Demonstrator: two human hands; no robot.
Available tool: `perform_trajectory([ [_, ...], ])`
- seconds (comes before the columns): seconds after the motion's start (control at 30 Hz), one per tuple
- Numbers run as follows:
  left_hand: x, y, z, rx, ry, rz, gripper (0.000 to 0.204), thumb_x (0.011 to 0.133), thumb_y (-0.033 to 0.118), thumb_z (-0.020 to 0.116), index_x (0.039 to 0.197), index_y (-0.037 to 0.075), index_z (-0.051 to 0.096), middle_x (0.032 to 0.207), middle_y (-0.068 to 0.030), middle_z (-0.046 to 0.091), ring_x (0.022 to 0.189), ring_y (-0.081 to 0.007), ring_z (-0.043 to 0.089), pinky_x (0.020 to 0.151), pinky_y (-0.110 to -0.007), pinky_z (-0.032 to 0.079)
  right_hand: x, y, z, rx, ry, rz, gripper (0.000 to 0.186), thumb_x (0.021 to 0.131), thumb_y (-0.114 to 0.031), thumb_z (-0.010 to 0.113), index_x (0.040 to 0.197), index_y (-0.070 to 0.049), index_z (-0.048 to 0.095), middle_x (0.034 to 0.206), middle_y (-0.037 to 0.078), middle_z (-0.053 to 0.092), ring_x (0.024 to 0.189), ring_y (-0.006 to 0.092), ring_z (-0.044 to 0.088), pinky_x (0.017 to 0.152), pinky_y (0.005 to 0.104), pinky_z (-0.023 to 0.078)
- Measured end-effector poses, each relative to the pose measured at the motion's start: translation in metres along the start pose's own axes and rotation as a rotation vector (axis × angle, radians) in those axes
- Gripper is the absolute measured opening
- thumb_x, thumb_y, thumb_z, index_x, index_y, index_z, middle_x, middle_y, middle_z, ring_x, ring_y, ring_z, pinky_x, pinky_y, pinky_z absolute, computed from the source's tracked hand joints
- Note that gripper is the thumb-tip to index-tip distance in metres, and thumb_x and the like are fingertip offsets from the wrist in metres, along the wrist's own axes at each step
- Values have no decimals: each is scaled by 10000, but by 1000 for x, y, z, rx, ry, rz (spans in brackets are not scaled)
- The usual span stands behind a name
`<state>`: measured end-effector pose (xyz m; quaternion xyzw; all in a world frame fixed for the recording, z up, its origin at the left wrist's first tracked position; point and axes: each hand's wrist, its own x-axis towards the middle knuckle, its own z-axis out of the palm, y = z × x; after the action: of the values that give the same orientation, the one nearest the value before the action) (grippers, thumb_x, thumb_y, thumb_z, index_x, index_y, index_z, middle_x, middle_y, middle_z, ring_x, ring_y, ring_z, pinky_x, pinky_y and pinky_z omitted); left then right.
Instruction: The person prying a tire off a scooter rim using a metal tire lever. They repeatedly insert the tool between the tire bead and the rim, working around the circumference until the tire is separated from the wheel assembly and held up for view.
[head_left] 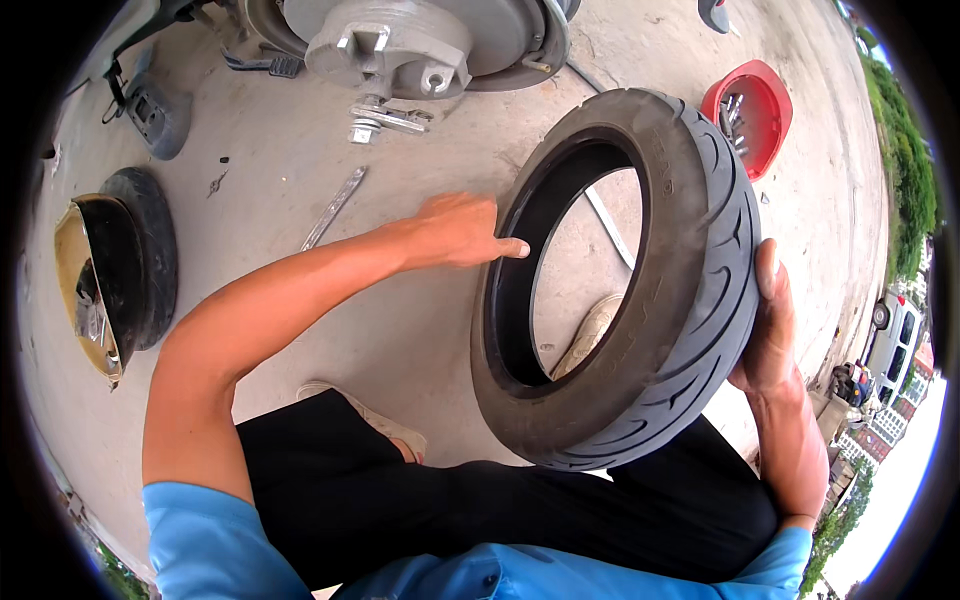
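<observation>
A black scooter tyre (668, 250) without a wheel in it is held tilted above my knees, its grooved tread turned to the right. My left hand (458, 232) grips its left edge, the thumb lying over the inner bead and the other fingers partly hidden behind. At the right, my right hand (772, 335) is pressed against the tread, fingers mostly out of sight behind the tyre. Beyond my left hand, a flat metal tyre lever (334, 208) lies on the concrete. Another metal bar (611, 226) shows through the tyre's opening.
A grey wheel hub (390, 50) with a bolt and nut is at the top. To the far right stands a red bowl (768, 125) of metal sockets. On the left, a cut-open black container (108, 260) with tools leans by another tyre (153, 250). My shoes (590, 335) rest below.
</observation>
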<state>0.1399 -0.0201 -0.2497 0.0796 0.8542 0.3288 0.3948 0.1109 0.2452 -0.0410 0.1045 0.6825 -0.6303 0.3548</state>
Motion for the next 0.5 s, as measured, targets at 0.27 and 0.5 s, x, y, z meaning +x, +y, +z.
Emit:
perform_trajectory([
  [0.27, 61, -28, 33, -188, 167, 49, 493, 925, 329, 575, 949, -163, 601, 898, -380, 634, 847, -496, 647, 821, -544, 496, 57, -18, -24, -9, 304, -98, 785, 1015, -679, 514, 1487, -52, 526, 1348, 131, 640, 1125, 202, 650, 971, 368, 555],
  [0.5, 63, -36, 22, -265, 190, 175, 473, 893, 319, 577, 743, -130, 593, 676, -267, 613, 653, -402, 626, 716, -513, 497, 65, -26, -14, 4, 295, -121, 724, 997, -648, 581, 1385, -38, 614, 1236, 102, 702, 1024, 181, 681, 887, 360, 597],
])
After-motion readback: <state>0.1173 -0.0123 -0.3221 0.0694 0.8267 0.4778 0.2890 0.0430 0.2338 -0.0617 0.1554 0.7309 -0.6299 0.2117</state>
